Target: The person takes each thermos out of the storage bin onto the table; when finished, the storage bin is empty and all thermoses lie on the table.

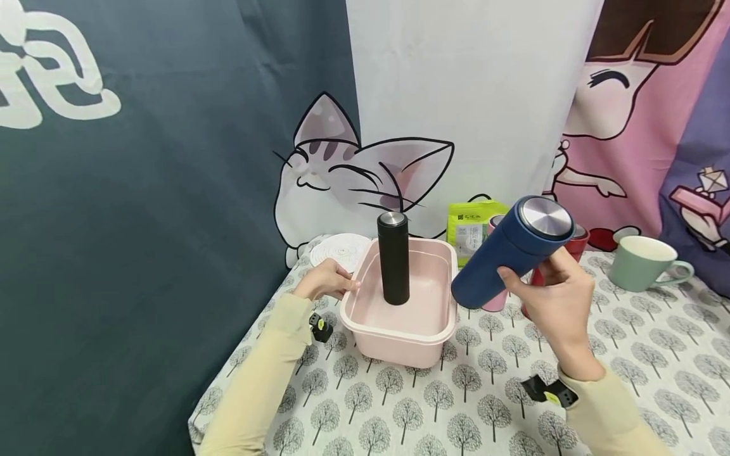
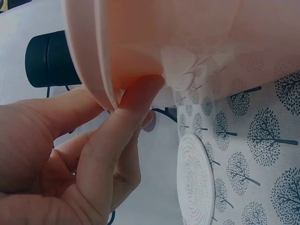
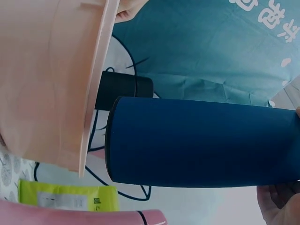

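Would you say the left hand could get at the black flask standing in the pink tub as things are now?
Probably yes. The left hand holds the rim of the pink tub at its left side, and the black flask stands upright just inside, with nothing between them. It would have to let go of the rim first.

**Both arms forward, one hand pinching, one hand gripping**

The left arm, in a pale yellow sleeve, reaches forward and inward from the lower left. The left hand lies knuckles up, its thumb and curled fingers pinching a thin edge between them. A small black device is strapped under that wrist.

The right arm, in the same sleeve, rises from the lower right. The right hand is lifted clear of the surface, fingers and thumb wrapped round what it holds, with a black strap at the wrist.
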`<state>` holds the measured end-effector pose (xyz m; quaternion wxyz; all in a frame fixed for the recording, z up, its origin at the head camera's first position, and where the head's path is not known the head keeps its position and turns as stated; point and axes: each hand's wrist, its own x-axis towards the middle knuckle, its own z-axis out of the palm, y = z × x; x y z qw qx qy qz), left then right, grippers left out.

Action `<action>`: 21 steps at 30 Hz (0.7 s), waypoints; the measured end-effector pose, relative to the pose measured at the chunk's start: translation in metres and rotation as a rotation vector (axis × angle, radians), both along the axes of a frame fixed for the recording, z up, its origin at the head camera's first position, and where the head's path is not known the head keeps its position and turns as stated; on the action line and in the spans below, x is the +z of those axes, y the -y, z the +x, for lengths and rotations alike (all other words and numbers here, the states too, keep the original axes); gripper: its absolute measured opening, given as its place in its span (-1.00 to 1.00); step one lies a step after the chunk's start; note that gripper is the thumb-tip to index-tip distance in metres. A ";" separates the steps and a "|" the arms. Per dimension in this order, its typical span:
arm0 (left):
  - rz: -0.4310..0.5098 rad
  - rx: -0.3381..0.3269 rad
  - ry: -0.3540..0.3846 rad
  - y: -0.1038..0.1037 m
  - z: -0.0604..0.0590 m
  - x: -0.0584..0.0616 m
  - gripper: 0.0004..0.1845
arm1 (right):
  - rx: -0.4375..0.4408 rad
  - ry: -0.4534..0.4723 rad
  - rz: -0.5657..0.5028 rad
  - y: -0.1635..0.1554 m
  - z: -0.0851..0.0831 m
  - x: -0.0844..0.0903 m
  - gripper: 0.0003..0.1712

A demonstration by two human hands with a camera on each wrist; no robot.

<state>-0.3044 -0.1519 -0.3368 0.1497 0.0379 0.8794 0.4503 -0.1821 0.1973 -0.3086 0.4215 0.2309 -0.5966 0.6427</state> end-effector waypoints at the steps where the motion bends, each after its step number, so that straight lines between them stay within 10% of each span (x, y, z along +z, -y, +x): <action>1: -0.002 0.000 0.005 0.000 0.001 0.000 -0.68 | -0.003 0.002 -0.002 0.000 0.002 0.000 -0.43; 11: -0.007 -0.002 0.016 -0.002 -0.006 0.018 -0.65 | -0.176 0.112 0.069 -0.017 -0.005 -0.001 -0.44; 21: 0.013 -0.015 0.028 0.000 -0.002 0.005 -0.67 | -0.273 0.231 0.129 -0.030 -0.001 -0.022 -0.38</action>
